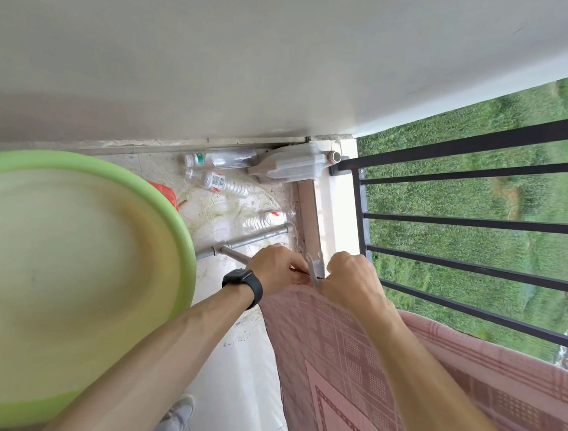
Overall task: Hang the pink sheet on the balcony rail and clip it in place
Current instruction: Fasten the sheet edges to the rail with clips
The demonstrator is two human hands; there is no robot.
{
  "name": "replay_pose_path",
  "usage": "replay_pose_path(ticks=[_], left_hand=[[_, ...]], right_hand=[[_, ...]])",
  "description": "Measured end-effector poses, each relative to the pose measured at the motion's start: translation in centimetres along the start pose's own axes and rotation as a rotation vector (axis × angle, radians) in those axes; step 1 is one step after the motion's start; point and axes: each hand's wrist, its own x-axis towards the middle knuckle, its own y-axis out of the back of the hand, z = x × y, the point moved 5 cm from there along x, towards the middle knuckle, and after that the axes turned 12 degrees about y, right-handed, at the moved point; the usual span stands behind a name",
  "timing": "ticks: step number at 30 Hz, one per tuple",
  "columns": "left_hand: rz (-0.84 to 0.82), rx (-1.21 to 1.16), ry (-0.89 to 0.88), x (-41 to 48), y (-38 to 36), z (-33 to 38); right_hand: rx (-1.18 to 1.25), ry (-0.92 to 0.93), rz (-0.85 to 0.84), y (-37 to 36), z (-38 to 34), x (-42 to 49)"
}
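The pink checked sheet (pixel 382 368) lies draped over the top of the balcony rail, falling on both sides; the rail's black bars (pixel 481 225) show beyond it. At the sheet's far end both hands meet. My left hand (pixel 276 268), with a black watch on the wrist, pinches the sheet's edge. My right hand (pixel 352 279) holds a pale clip (pixel 314 267) that sits over the sheet's edge between the two hands. Whether the clip grips the rail underneath is hidden by the cloth and fingers.
A large green basin (pixel 64 282) fills the left of the view, close by. Several empty plastic bottles (pixel 217 171) and a white jug (pixel 290 167) lie on the tiled floor by the wall. A metal pipe (pixel 249 240) lies below my hands. Grass lies far below the rail.
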Motion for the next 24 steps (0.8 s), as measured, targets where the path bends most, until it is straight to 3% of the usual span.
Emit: replay_pose_path(ticks=[6,18,21,24], left_hand=[[0.048,-0.184,0.073,-1.3,-0.4,-0.3],[0.020,-0.019,0.130,-2.6,0.5,1.0],[0.029,0.150,0.221,-4.4,1.7,0.6],[0.019,0.327,0.270,-8.4,4.2,1.6]], right_hand=[[-0.004,0.064,-0.061,-0.3,-1.0,-0.4],[-0.125,0.078,-0.015,0.5,-2.1,-1.9],[-0.148,0.096,0.096,1.4,-3.0,-3.9],[-0.050,0.272,0.286,1.7,-5.3,-8.5]])
